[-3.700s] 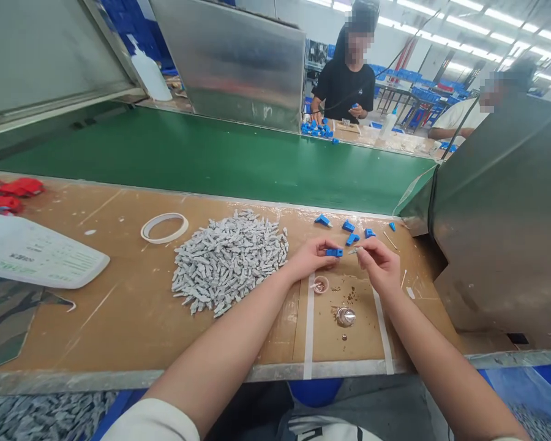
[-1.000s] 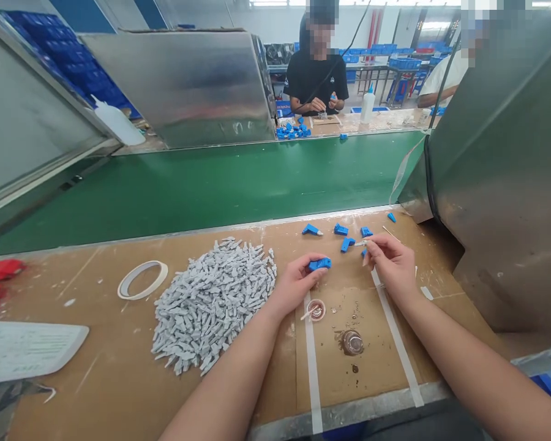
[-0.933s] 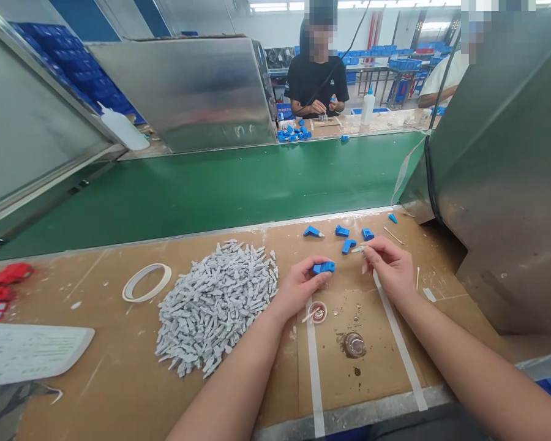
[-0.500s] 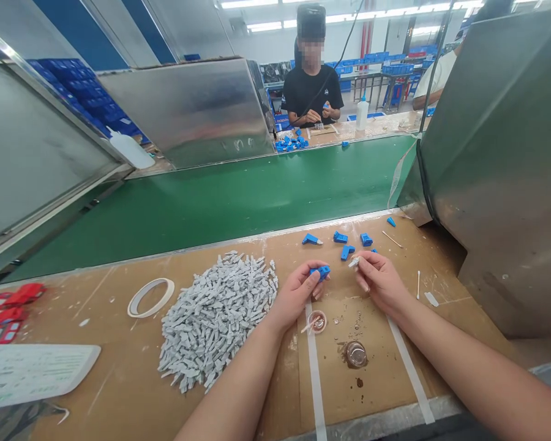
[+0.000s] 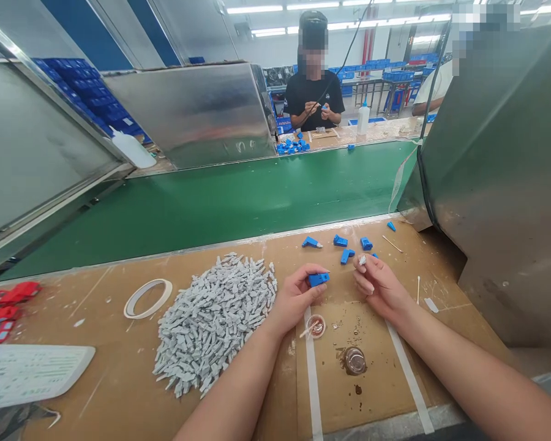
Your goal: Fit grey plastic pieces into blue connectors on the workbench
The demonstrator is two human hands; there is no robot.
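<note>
My left hand pinches a blue plastic part between thumb and fingers. In my right hand, the fingertips close on a small light-grey piece, apart from the blue part. A large heap of grey plastic pieces lies left of my left forearm. Several blue parts are scattered beyond my hands. Below my left hand stands a small clear cup with a white stick in it. Nearer me, a round clear dish sits amid wet spots on the cardboard.
A roll of tape, red parts and a printed sheet lie to the left. Cotton swabs are at the right. Beyond the green belt a person works. A metal housing borders the right side.
My left hand has turned the blue part so another face shows. My right hand has reoriented the grey piece, with fingers shifted. The co-worker's hands have risen slightly.
</note>
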